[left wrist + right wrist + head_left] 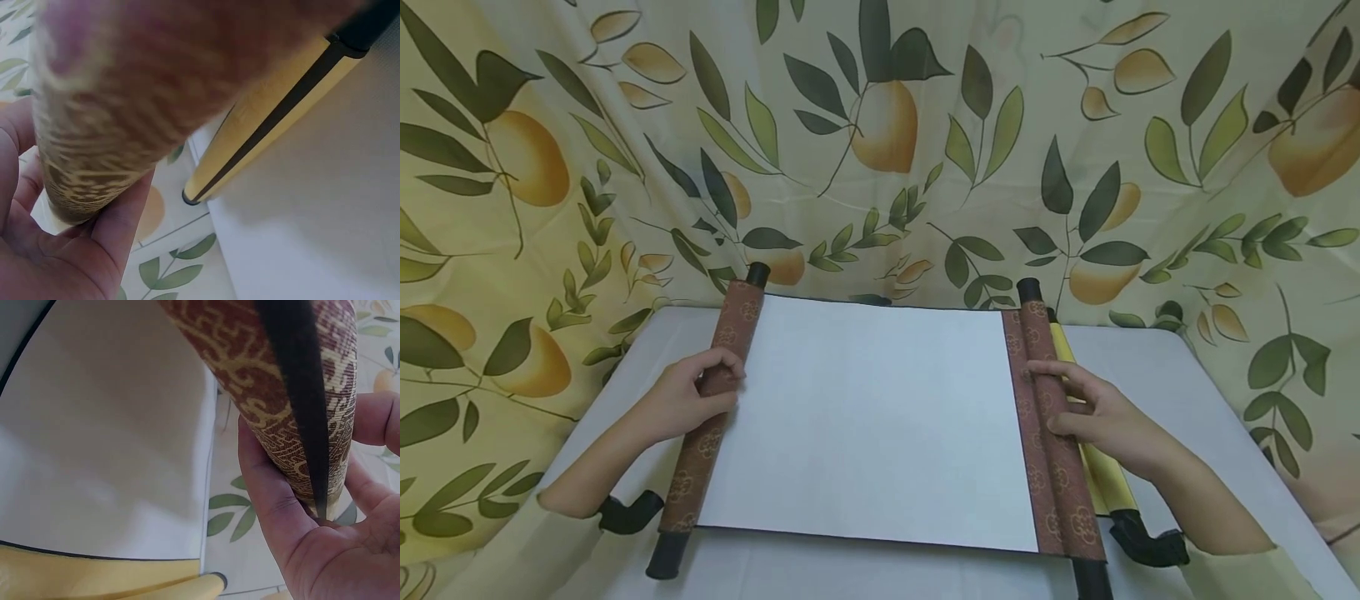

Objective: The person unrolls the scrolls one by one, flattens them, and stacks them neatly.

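Observation:
A hanging scroll with blank white paper (880, 425) is spread between two brown patterned rollers with black knobs. My left hand (688, 396) grips the left roller (703, 446), thumb and fingers curled round it; in the left wrist view that roller (119, 125) is blurred close to the camera. My right hand (1101, 412) holds the right roller (1063, 467) the same way, beside a brown border strip (1026, 433). In the right wrist view, a dark stripe runs along this roller (250, 369). The fingers are partly hidden behind the rollers.
A yellow scroll (1108, 479) lies partly hidden under the right roller; its yellow roller (262, 119) with a dark stripe shows in the left wrist view. The white table (1180, 400) stands before a fruit-and-leaf patterned cloth (962, 192). Black wrist mounts (1150, 542) sit by both wrists.

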The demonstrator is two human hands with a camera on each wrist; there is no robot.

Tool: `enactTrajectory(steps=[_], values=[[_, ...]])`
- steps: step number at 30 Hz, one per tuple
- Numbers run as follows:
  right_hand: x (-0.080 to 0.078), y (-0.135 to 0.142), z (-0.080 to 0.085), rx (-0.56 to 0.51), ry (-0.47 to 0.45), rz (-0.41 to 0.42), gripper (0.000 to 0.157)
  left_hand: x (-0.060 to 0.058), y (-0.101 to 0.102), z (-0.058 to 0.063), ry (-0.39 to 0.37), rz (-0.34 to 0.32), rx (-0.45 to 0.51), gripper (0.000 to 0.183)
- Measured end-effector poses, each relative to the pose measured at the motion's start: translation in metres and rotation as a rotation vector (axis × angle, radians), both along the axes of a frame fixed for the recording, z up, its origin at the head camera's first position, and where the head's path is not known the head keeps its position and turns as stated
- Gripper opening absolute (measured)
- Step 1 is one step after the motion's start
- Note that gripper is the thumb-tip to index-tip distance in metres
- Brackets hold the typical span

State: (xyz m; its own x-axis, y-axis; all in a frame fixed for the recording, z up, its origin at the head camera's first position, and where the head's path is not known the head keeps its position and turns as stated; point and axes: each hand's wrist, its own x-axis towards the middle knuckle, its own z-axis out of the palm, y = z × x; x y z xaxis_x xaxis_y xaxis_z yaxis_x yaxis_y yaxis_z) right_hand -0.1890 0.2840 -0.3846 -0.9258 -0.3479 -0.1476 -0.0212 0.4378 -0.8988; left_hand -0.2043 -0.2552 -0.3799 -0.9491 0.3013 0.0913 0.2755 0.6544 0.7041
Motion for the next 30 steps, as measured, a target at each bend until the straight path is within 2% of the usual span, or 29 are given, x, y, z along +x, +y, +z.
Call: enactTrajectory(steps=[13, 20, 30], values=[[0.0003, 0.0007, 0.0041, -0.002, 0.012, 0.014, 0.065, -0.0004, -0.0027, 0.0021, 0.023, 0.004, -0.056, 0.027], [0.0008, 0.0007, 0.0076, -0.012, 0.015, 0.026, 0.065, -0.0007, -0.0066, 0.0018, 0.038, 0.001, -0.039, 0.035], [0.0022, 0.0037, 0.0082, 0.001, 0.015, 0.020, 0.066, 0.0000, -0.0099, 0.0017, 0.023, 0.025, -0.054, 0.011]])
